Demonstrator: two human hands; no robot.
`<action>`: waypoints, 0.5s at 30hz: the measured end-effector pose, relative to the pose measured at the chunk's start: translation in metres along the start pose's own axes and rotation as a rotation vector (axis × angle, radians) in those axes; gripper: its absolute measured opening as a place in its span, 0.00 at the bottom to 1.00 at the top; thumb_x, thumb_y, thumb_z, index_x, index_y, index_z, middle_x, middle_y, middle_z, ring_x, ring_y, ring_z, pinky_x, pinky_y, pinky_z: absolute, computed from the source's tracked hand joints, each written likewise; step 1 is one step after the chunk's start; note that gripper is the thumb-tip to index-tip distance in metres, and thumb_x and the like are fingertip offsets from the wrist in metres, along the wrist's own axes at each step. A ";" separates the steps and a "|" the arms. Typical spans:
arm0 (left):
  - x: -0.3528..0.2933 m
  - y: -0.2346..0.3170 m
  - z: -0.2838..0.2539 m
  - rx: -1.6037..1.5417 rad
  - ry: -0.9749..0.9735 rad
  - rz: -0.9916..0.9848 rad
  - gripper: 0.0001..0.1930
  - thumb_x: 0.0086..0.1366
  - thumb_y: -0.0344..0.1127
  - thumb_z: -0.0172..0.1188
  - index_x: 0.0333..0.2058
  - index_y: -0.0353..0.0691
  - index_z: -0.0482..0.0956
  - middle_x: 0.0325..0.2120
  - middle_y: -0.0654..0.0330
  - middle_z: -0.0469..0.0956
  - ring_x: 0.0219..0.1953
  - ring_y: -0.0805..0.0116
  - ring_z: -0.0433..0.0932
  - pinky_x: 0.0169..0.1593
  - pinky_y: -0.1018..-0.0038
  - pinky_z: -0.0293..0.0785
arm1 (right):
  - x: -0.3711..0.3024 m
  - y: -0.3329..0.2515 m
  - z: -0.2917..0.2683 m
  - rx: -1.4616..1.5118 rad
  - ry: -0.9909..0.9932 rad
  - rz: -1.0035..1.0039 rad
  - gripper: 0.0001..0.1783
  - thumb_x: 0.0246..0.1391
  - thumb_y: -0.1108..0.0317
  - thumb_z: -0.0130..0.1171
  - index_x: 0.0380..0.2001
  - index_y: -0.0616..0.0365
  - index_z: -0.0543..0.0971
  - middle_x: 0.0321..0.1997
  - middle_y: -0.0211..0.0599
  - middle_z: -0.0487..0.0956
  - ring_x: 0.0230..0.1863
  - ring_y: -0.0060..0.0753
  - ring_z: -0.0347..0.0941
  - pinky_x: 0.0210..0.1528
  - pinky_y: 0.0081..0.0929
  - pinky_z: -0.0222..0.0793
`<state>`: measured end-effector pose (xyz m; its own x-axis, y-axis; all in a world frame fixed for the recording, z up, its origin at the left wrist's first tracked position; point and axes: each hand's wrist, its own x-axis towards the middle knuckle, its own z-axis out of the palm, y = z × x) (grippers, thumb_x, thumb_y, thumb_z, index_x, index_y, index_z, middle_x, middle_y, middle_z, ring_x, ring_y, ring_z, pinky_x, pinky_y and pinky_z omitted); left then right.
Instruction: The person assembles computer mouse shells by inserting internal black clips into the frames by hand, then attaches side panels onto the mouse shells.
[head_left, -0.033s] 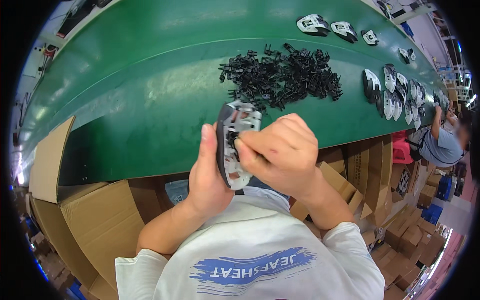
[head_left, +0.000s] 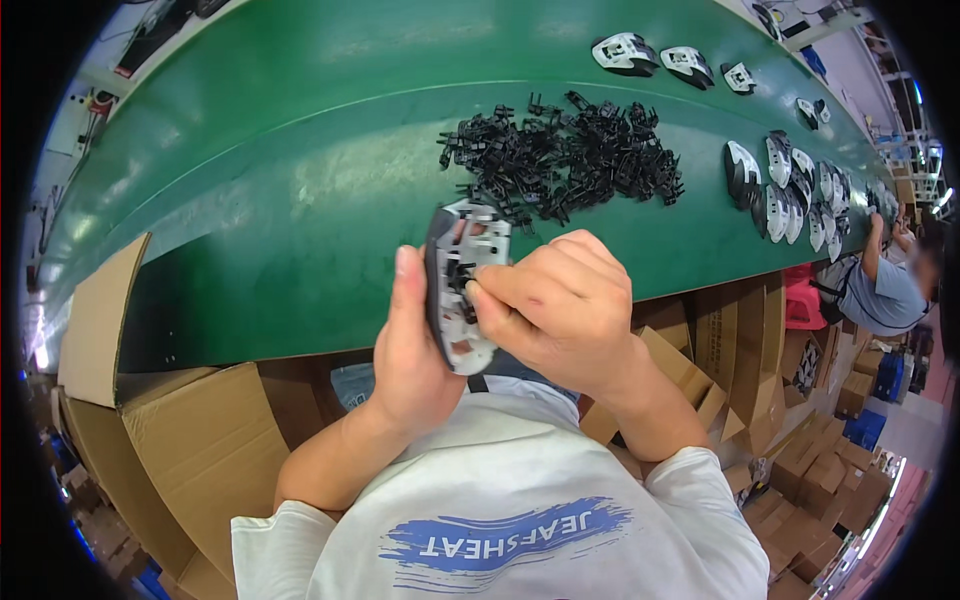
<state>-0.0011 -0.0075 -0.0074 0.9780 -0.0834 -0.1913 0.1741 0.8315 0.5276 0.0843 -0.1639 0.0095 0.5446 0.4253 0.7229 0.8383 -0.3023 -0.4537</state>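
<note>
Upright in my left hand (head_left: 408, 350) is a computer mouse shell (head_left: 484, 240), dark on its outer side and pale grey with cutouts on its inner face. My left fingers wrap behind it and the thumb lies along its dark edge. The thumb and forefinger of my right hand (head_left: 560, 308) pinch a small black plastic part (head_left: 466, 278) at the middle of the shell's inner face. The fingertips partly hide that part. Just beyond my hands, a heap of black plastic parts (head_left: 610, 150) lies on the green table (head_left: 330, 180).
More white and black mouse shells (head_left: 779, 212) stand grouped at the right, with several along the far side (head_left: 625, 54). An open cardboard box (head_left: 205, 440) is at my left; other cartons (head_left: 735, 340) sit below the table's right edge. A person in blue (head_left: 878, 290) works further right.
The shell and both hands have shifted slightly to the left. My right fingers remain at the middle of the shell.
</note>
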 end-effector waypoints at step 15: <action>-0.005 0.004 0.013 0.246 -0.001 0.087 0.34 0.84 0.61 0.30 0.71 0.40 0.63 0.61 0.57 0.75 0.61 0.67 0.77 0.65 0.66 0.74 | 0.028 -0.013 -0.027 -0.094 -0.249 -0.007 0.08 0.45 0.70 0.73 0.29 0.50 0.84 0.23 0.24 0.73 0.23 0.31 0.70 0.32 0.31 0.65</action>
<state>-0.0035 -0.0109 0.0066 0.9906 -0.0180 -0.1358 0.1120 0.6772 0.7272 0.0879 -0.1711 0.0496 0.5378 0.6214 0.5698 0.8425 -0.3713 -0.3903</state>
